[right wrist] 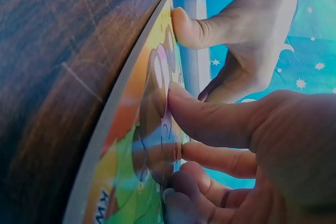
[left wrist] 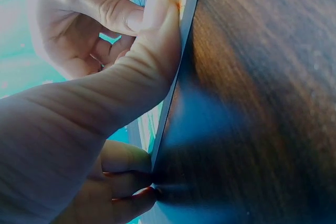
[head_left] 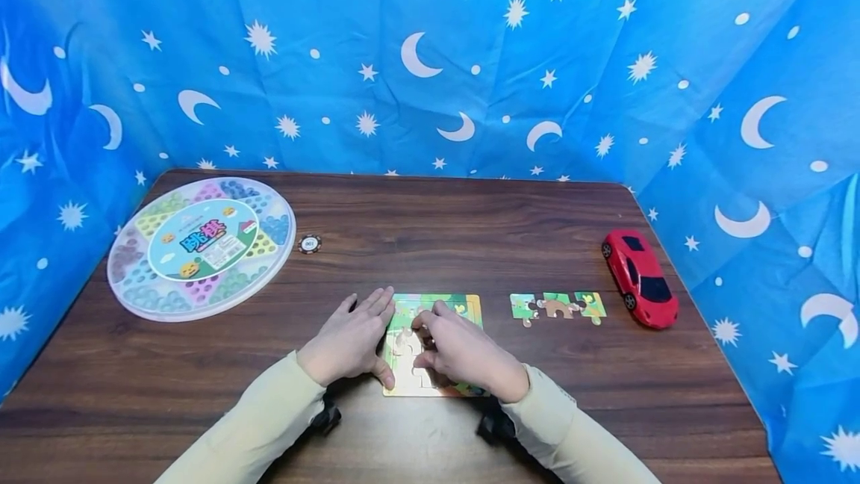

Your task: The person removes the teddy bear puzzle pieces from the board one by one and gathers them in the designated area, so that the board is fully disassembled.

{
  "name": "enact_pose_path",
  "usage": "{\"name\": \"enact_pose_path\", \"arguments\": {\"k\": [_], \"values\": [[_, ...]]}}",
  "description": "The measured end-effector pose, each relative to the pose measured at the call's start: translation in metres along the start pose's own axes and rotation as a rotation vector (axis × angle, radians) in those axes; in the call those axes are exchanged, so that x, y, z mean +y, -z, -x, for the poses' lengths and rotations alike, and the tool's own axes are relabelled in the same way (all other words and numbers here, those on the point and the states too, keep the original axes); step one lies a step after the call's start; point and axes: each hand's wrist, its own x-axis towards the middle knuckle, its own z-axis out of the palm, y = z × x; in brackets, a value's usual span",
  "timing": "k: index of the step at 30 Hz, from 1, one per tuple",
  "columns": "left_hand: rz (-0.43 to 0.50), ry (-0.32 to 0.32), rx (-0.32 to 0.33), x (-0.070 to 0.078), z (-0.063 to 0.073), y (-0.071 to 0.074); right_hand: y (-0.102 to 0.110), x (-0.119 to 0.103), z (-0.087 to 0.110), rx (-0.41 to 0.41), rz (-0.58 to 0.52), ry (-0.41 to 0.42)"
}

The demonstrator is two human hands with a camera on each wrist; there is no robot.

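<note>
A jigsaw puzzle board (head_left: 474, 312) with a cartoon picture lies flat on the table in front of the person. Along its left edge rests the left hand (head_left: 351, 336), its thumb on the near corner and its fingers stretched towards the far corner. Over the middle of the board, the right hand (head_left: 463, 346) has its thumb and bent fingers on a puzzle piece. The right wrist view shows that thumb (right wrist: 184, 98) touching the picture of a brown animal (right wrist: 155, 93), with the fingertips opposite. Glare and the hand hide part of the picture.
Several joined puzzle pieces (head_left: 558, 307) lie in a row right of the board. Farther right stands a red toy car (head_left: 641, 280). At the back left lie a round Chinese checkers set (head_left: 161, 297) and a poker chip (head_left: 310, 244). A blue starry curtain (head_left: 403, 118) surrounds the wooden table (head_left: 430, 222).
</note>
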Motion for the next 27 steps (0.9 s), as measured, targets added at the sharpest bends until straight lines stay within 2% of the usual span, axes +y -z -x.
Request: {"name": "enact_pose_path", "arguments": {"k": [7,16,23,27], "values": [[-0.001,0.003,-0.011,-0.0009,0.0014,0.001,-0.0029,0.0041,-0.0044,-0.008,-0.078,0.006],[0.016,-0.028,-0.003,-0.0012,0.0009,0.0004,-0.0023,0.0055,-0.0059,-0.027,-0.139,-0.019],[0.032,-0.011,-0.021,0.0003,0.0005,0.003,-0.0046,0.0025,-0.0063,0.021,-0.066,-0.006],[-0.006,-0.005,-0.019,0.0018,-0.0005,0.0036,-0.0041,0.0003,-0.0094,0.032,-0.03,-0.001]]}}
